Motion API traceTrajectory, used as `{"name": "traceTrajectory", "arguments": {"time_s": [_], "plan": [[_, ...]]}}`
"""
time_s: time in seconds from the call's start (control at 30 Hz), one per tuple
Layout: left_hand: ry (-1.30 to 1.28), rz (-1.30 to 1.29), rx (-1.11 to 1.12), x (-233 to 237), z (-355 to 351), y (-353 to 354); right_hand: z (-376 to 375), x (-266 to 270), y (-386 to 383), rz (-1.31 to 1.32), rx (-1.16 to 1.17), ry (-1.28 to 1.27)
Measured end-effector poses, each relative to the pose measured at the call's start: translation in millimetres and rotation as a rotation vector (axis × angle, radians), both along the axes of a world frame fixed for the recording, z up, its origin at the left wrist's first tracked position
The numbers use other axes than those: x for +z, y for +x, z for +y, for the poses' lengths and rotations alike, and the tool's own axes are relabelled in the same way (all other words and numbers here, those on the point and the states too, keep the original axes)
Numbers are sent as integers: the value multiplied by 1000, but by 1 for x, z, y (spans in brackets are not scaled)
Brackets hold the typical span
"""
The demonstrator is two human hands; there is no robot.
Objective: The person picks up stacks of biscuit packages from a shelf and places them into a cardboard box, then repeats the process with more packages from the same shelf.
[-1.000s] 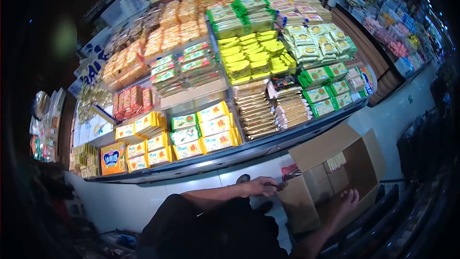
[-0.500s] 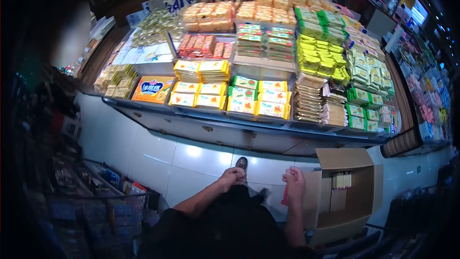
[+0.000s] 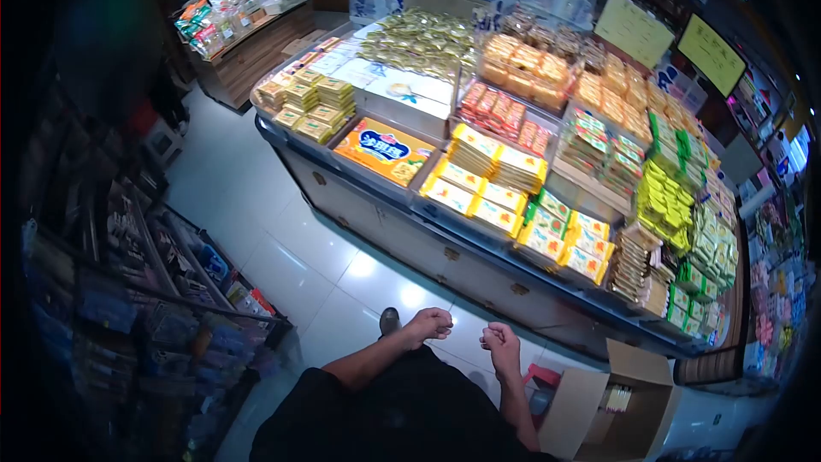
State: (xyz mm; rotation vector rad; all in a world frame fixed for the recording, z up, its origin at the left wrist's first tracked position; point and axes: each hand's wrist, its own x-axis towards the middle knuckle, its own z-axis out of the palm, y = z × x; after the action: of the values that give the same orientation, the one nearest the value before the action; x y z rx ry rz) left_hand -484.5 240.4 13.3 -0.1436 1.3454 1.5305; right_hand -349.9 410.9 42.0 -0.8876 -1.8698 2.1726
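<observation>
My left hand (image 3: 429, 326) is closed in a loose fist above the floor, with nothing showing in its fingers. A short gap to its right, my right hand (image 3: 502, 347) is also curled closed, and no object sticks out of it. Neither hand touches the display stand (image 3: 402, 235) in front of me. Nearest to them on the stand are yellow-and-white snack packets (image 3: 475, 191) and green-edged packets (image 3: 545, 227). An open cardboard box (image 3: 571, 406) is on the floor to the right of my right hand, with a few small packets (image 3: 617, 397) inside.
An orange snack box (image 3: 383, 151) lies at the stand's front left, beside stacked gold packets (image 3: 318, 109). Dark shelving (image 3: 171, 325) lines the left side. A red object (image 3: 541, 375) stands beside the cardboard box. Tiled floor (image 3: 312, 248) runs between shelving and stand.
My view has swung left, so the stand and the box appear farther right and more of the left aisle shows. My hands are closer together; both remain closed.
</observation>
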Motion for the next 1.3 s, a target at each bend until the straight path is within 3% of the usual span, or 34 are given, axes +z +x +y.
{"name": "traceTrajectory", "arguments": {"time_s": [0.1,0.4,0.6,0.97,1.3], "plan": [[-42,4,6,-3,-36,-49,-31,0,-63,14,64,-13],[-24,18,355,-1,-154,-170,-118,3,-221,0,394,-67],[-21,-62,613,-17,-193,-192,-138,-3,-284,-109,610,-118],[25,-45,978,-15,-212,-240,-137,14,-417,2,940,-73],[207,262,1111,58,-236,-373,-149,22,-477,-34,967,-106]]}}
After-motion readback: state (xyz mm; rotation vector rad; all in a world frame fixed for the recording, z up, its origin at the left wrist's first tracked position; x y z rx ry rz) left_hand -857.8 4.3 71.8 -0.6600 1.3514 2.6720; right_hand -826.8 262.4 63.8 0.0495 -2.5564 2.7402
